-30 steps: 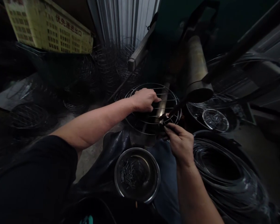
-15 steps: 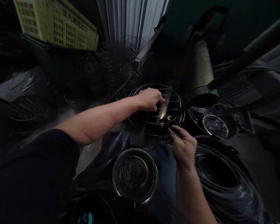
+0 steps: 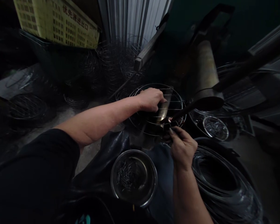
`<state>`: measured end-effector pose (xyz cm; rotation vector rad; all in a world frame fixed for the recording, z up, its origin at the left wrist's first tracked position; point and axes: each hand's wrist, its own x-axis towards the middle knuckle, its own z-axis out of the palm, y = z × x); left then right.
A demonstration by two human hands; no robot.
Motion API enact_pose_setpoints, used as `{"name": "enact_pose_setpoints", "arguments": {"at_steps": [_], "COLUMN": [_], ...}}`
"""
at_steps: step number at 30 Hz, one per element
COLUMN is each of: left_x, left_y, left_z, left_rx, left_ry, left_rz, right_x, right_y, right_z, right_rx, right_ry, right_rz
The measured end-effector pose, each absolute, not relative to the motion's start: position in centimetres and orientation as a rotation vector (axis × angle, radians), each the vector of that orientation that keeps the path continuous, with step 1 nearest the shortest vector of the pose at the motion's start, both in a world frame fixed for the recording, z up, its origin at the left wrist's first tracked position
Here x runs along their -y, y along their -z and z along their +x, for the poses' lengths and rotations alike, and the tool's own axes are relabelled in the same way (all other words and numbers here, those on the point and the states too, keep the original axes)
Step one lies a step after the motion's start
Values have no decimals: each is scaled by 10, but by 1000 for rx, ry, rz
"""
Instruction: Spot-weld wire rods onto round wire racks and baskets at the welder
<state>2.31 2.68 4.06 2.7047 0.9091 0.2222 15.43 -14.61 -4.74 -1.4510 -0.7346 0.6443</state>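
A round wire rack (image 3: 175, 101) with parallel cross wires lies around the upright brass-coloured bar of a machine (image 3: 164, 109). My left hand (image 3: 151, 99) is closed on the rack's wires from above, its fingertips partly hidden. At the near right rim, my right hand (image 3: 183, 143) pinches with thumb and forefinger; what is between them is too dark and small to make out. Just above those fingertips, a dark machine arm tip meets the rim at a small reddish spot (image 3: 170, 119). Below the hands, a steel bowl (image 3: 151, 189) holds short bent wire pieces (image 3: 127, 175).
Coiled wire (image 3: 233, 199) lies at the right, beside a round wire piece (image 3: 216, 128) in a dark container. A thick metal cylinder (image 3: 206, 68) hangs over the right side. Stacked wire rings (image 3: 107, 65) stand behind, near a yellow crate (image 3: 60, 25).
The view has shifted slightly, with the cylinder a little farther right and the bowl slightly left in the picture. Both hands keep nearly the same places and grips at the rack.
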Motion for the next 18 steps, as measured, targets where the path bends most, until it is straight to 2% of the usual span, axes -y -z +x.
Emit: {"name": "enact_pose_setpoints", "arguments": {"at_steps": [18], "left_x": [-34], "left_y": [-44], "left_z": [30], "left_rx": [-882], "left_ry": [-76], "left_rz": [2669], "right_x": [135], "right_y": [53], "right_z": [164], "right_rx": [687], "right_ry": [-713], "right_rz": [-1401]}}
